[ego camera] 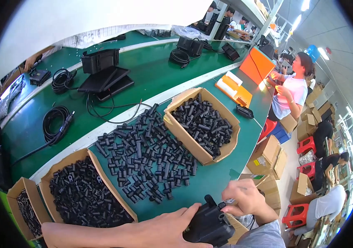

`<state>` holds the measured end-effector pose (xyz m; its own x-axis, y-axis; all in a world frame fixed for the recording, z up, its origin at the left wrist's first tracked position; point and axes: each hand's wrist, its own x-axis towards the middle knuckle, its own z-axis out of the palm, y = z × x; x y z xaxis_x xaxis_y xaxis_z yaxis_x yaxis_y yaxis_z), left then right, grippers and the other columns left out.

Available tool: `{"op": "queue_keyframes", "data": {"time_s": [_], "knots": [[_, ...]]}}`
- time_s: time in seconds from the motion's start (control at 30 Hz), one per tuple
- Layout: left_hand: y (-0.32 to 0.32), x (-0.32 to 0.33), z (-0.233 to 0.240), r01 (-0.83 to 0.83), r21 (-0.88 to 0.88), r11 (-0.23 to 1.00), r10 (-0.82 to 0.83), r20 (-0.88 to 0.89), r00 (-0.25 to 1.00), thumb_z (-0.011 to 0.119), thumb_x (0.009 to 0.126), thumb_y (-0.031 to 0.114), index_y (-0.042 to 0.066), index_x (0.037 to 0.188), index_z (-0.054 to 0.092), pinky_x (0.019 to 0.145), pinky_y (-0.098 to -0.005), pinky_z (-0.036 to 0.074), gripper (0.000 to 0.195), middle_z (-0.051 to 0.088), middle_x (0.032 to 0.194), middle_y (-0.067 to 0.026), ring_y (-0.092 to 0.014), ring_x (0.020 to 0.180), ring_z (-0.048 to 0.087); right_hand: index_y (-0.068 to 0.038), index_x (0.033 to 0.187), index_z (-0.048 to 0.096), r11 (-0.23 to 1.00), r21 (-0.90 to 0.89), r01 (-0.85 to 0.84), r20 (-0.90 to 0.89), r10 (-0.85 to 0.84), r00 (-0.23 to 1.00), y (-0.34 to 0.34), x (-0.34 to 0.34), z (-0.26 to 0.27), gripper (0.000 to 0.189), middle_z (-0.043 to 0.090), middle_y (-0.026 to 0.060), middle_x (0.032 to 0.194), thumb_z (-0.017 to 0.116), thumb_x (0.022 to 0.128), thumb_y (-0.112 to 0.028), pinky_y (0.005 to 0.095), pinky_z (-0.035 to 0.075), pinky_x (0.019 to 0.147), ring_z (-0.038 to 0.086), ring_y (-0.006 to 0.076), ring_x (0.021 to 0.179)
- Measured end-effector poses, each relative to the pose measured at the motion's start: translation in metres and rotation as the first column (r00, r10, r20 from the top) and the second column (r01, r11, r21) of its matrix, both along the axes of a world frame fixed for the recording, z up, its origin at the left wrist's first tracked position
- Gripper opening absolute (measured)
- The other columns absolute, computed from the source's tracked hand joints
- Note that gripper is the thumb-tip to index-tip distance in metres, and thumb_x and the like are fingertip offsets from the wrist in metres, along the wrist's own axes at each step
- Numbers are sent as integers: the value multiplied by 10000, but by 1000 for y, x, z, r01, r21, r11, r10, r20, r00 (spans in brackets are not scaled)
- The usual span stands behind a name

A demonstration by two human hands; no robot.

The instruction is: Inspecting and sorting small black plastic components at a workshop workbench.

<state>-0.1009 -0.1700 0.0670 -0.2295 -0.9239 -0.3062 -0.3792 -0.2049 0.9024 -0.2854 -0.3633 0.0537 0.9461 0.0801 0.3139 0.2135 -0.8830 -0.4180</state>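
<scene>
My left hand point(179, 221) lies against a black moulded plastic housing point(209, 221) at the bottom of the view, thumb and fingers spread around its left side. At the housing's upper right edge, my right hand point(243, 197) pinches a small black part point(222, 205). A small pale piece beside those fingertips is too small to identify. Beyond both hands, loose black plastic tubular fittings point(151, 152), many of them T-shaped, are heaped on the green tabletop point(215, 181). More such fittings fill an open cardboard box point(181, 133) behind the heap.
Small black parts fill a cardboard box point(130, 214) at left; metal screws or pins sit in a narrower one point(35, 198). A green conveyor belt point(151, 68) carries black cases point(100, 63) and coiled cables point(57, 124). A co-worker point(293, 86) sits right, past an orange fixture point(237, 91).
</scene>
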Motion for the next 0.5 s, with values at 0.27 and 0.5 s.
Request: {"op": "queue_keyframes", "data": {"time_s": [0.27, 0.5], "knots": [[15, -29, -30, -15, -243, 970, 132, 476, 869, 703, 718, 618, -157, 1393, 265, 769, -406, 526, 1118, 534, 1018, -249, -351, 894, 586, -84, 695, 549, 972, 235, 14, -280, 54, 958, 10, 10, -30, 281, 473, 71, 596, 512, 942, -212, 392, 418, 507, 523, 289, 556], [17, -35, -43, -15, -116, 993, 90, 671, 736, 737, 656, 561, -106, 1394, 349, 507, -312, 505, 1067, 553, 1000, -200, -245, 828, 577, -44, 816, 564, 984, 177, -16, -163, 45, 986, 7, 20, -59, 272, 537, 83, 690, 615, 907, -295, 428, 438, 554, 574, 306, 651]]}}
